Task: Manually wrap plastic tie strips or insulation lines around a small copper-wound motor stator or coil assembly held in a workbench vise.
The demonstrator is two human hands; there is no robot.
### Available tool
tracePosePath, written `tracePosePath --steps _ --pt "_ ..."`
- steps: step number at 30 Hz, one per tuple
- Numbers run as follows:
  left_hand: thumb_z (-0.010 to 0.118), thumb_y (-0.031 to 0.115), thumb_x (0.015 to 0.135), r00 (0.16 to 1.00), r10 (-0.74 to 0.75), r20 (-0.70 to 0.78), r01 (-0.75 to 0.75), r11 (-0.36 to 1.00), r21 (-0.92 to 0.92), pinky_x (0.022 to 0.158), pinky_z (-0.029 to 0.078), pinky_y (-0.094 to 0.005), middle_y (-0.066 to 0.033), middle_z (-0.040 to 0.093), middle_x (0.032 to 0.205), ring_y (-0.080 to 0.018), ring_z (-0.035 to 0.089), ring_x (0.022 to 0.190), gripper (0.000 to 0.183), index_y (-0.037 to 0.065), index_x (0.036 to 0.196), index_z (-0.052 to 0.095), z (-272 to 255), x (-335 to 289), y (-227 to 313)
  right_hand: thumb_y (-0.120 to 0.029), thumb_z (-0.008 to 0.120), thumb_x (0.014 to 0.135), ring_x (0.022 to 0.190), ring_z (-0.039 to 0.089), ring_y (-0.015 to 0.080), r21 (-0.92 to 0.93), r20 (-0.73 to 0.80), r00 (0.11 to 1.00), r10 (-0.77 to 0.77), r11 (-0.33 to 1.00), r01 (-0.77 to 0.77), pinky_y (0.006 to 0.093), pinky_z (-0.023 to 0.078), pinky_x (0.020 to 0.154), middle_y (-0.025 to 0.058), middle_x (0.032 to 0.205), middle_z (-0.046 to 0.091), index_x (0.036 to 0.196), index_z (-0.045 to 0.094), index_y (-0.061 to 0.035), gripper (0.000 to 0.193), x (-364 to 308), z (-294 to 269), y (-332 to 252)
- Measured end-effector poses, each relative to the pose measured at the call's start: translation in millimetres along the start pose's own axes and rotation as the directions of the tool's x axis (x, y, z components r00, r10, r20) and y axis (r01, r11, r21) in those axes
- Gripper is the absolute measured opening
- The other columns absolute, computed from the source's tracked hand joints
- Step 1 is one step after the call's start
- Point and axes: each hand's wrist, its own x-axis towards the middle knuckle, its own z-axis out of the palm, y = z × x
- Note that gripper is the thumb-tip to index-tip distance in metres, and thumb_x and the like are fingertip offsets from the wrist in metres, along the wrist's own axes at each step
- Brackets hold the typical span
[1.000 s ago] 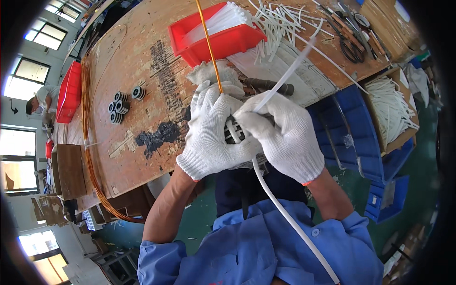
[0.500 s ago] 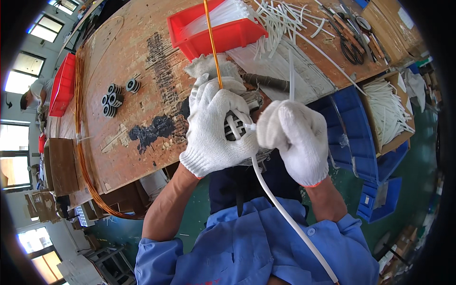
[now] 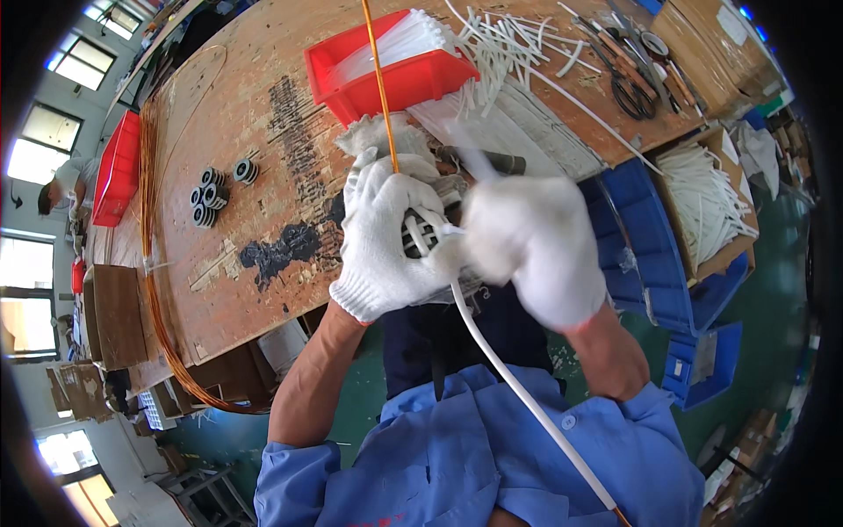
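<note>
My left hand (image 3: 382,237), in a white knit glove, is wrapped round a dark, ring-like part (image 3: 420,235) with white strips across it. Most of that part is hidden by the glove. Beside its thumb shows the small white head of a cable tie (image 3: 451,230). My right hand (image 3: 536,250), gloved too, is a blurred fist just right of it, with the tie's white tail smeared above. An orange wire (image 3: 383,97) runs from the far side into the left glove. Below, a white sleeve (image 3: 505,373) curves over my lap, orange wire showing at its end.
A red bin (image 3: 386,79) of white ties stands at the back, near loose white tubing pieces (image 3: 500,53) and scissors (image 3: 634,95). Black-and-grey rings (image 3: 209,195) sit left on the worn table (image 3: 255,114). A blue crate (image 3: 623,237) and tubing carton (image 3: 702,211) are right.
My right hand has swung slightly, and the tie's tail, upright before, now slants and blurs to the left. The left hand keeps its grip; the whole view has shifted a little.
</note>
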Motion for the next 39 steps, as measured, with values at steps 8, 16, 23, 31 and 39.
tracePosePath --steps 8,16,23,31,39 --pt "0.100 0.044 0.064 0.959 -0.174 0.224 0.200 0.975 -0.096 0.126 0.034 -0.0561 -0.0256 0.057 0.150 -0.0488 0.047 0.148 0.119 -0.001 0.159 0.045 -47 -5 14 -0.042 0.036 0.121 0.079 0.060 0.0103 0.153 -0.358 0.917 -0.177 0.957 0.245 0.0288 0.048 0.073 0.0071 0.095 0.071 0.118 0.072 0.0022 0.057 -21 -50 48" --pt "0.080 0.036 0.075 0.597 0.598 0.535 -0.801 0.490 0.345 0.116 0.047 -0.0598 -0.0117 0.058 0.140 -0.0317 0.060 0.133 0.065 0.021 0.137 0.065 -66 48 30 -0.042 0.049 0.117 0.076 0.071 0.0216 -0.098 -0.201 0.911 0.360 0.918 -0.385 0.0392 0.057 0.075 0.0144 0.090 0.073 0.094 0.072 0.0002 0.053 -114 -33 193" --pt "0.063 0.021 0.091 0.425 0.257 0.868 -0.798 0.558 0.226 0.107 0.044 -0.0414 -0.0060 0.064 0.128 -0.0219 0.058 0.128 0.015 0.021 0.105 0.065 -38 74 40 -0.023 0.067 0.109 0.070 0.071 0.0103 -0.416 -0.429 0.875 0.224 0.811 -0.411 0.0308 0.056 0.065 0.0142 0.073 0.076 0.089 0.079 0.0072 0.038 -83 -69 47" --pt "0.062 0.019 0.095 0.402 0.202 0.893 -0.843 0.463 0.275 0.098 0.049 -0.0370 -0.0057 0.066 0.117 -0.0253 0.062 0.114 0.019 0.017 0.113 0.064 -37 68 39 -0.030 0.091 0.083 0.109 0.071 0.0439 -0.748 -0.246 0.935 -0.254 0.663 -0.017 0.0471 0.061 0.088 0.0271 0.126 0.065 0.152 0.044 0.0119 0.092 -98 33 136" --pt "0.084 0.018 0.085 0.748 -0.058 0.661 -0.226 0.914 0.337 0.091 0.060 -0.0440 -0.0117 0.070 0.103 -0.0314 0.074 0.098 0.046 0.005 0.123 0.062 -115 46 70 -0.017 0.084 0.083 0.096 0.071 0.0358 -0.955 0.205 0.977 -0.063 0.205 0.213 0.0515 0.056 0.093 0.0199 0.117 0.068 0.138 0.060 0.0028 0.062 -105 -52 53"
